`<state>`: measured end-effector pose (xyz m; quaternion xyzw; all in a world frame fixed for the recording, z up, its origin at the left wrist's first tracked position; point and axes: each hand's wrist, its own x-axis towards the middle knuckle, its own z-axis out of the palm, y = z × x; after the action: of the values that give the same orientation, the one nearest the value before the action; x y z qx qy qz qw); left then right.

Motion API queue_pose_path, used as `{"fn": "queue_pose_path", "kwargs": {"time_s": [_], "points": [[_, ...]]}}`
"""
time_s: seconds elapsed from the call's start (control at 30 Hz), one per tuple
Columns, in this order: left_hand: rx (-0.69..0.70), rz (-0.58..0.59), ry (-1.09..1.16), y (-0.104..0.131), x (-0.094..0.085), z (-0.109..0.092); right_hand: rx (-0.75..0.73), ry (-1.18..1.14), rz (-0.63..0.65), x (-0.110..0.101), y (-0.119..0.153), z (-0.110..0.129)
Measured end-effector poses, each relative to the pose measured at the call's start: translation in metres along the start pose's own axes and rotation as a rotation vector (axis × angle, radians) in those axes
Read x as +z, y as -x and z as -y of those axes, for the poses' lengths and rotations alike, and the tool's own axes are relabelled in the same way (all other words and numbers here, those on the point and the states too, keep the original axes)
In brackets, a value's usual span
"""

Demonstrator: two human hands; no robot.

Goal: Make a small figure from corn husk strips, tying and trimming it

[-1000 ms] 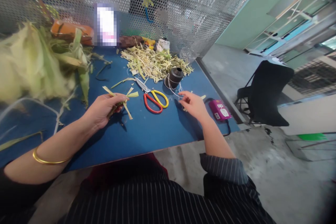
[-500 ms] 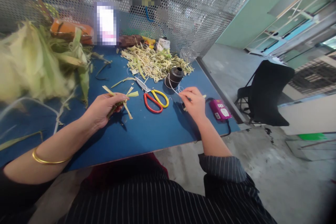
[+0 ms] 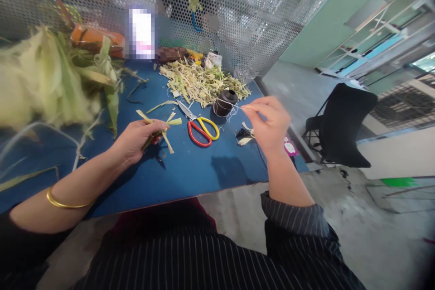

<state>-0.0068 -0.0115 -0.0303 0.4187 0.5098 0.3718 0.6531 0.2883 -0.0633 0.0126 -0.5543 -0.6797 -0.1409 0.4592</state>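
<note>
Lifted off the worktop [image 3: 190,167], your right hand [image 3: 268,122] now pinches thin thread [image 3: 234,107] from the dark spool [image 3: 224,102], while your left hand [image 3: 137,138] grasps folded husk strips [image 3: 163,129].

around the scissors

red-and-yellow scissors [image 3: 200,127] lie on the blue table [image 3: 190,172]. behind them sits a pile of husk trimmings [image 3: 200,82]; far to their left, a heap of corn husks [image 3: 50,77]; well right, a black chair [image 3: 343,129].
</note>
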Motion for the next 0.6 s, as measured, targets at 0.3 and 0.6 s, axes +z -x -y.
{"fn": "queue_pose_path", "kwargs": {"time_s": [0.3,0.6], "points": [[0.033,0.027,0.010,0.002,0.000,0.000,0.162,-0.186,0.176,0.009,-0.052,0.016],[0.043,0.070,0.014,-0.002,-0.002,0.003,0.225,-0.342,0.293,0.044,-0.079,0.007]]}}
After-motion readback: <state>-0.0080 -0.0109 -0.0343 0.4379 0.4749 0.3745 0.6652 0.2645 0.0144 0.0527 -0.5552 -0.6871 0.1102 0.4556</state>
